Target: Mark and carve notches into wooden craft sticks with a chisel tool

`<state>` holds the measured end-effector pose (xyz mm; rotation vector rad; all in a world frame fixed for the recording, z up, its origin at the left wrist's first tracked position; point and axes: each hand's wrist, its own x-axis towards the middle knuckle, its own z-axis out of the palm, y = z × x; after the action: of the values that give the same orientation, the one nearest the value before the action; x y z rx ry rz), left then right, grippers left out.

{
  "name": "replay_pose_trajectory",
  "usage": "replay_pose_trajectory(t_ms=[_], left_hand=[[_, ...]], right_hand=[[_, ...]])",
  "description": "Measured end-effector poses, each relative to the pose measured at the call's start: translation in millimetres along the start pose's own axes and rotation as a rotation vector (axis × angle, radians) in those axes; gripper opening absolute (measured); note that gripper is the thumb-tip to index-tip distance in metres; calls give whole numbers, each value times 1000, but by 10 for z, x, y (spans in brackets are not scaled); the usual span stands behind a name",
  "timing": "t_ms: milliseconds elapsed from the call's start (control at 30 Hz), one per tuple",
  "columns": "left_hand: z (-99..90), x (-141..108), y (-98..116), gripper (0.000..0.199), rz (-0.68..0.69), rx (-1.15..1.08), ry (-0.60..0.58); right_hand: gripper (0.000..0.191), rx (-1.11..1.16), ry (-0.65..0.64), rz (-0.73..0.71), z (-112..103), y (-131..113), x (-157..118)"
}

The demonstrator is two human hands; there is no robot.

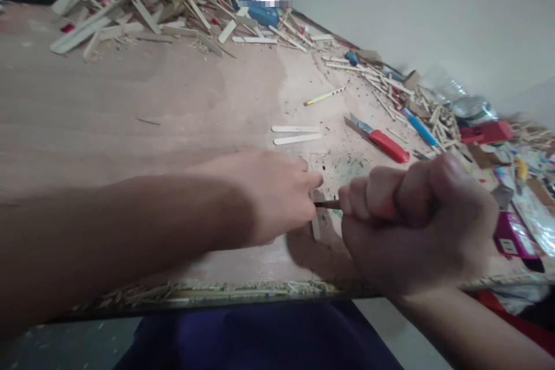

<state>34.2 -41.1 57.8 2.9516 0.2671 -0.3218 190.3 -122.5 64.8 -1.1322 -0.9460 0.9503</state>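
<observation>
My left hand (277, 196) lies low over the wooden tabletop (208, 110), its fingers pressing down on a craft stick (316, 228). Only the near end of that stick shows clearly. My right hand (416, 225) is closed in a fist around a thin tool with a slim dark tip (328, 204). Most of the tool is hidden in the fist, so its kind is unclear. The tip points left and meets the stick beside my left fingers. Just beyond my left hand lie two craft sticks, an upper one (295, 129) and a lower one (298, 139).
A red utility knife (388, 145) lies beyond my right hand, blade out. Farther off is a thin yellow stick (323, 96). A large heap of craft sticks (143, 0) fills the back left. Clutter with a blue pen-like tool (418, 126) and a purple box (514, 237) lines the right.
</observation>
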Motion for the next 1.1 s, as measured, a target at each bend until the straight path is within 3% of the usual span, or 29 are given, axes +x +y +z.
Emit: replay_pose_trajectory(t_ms=[200,367,567,967,1100], left_hand=[[-38,16,27,12,17,-14,-9],[41,12,18,14,27,-32,12],[174,22,13,18,14,-38,75],[46,21,14,14,4,-15,29],[32,30,25,15,4,-7,17]], right_hand=[[68,-9,15,-118,-47,2,-70],[80,-99,58,-104,12,-117,-64],[83,-102,38,-95,10,-177,-71],[72,-15,158,-241,220,-32,-105],[63,32,178,-227,203,3,-95]])
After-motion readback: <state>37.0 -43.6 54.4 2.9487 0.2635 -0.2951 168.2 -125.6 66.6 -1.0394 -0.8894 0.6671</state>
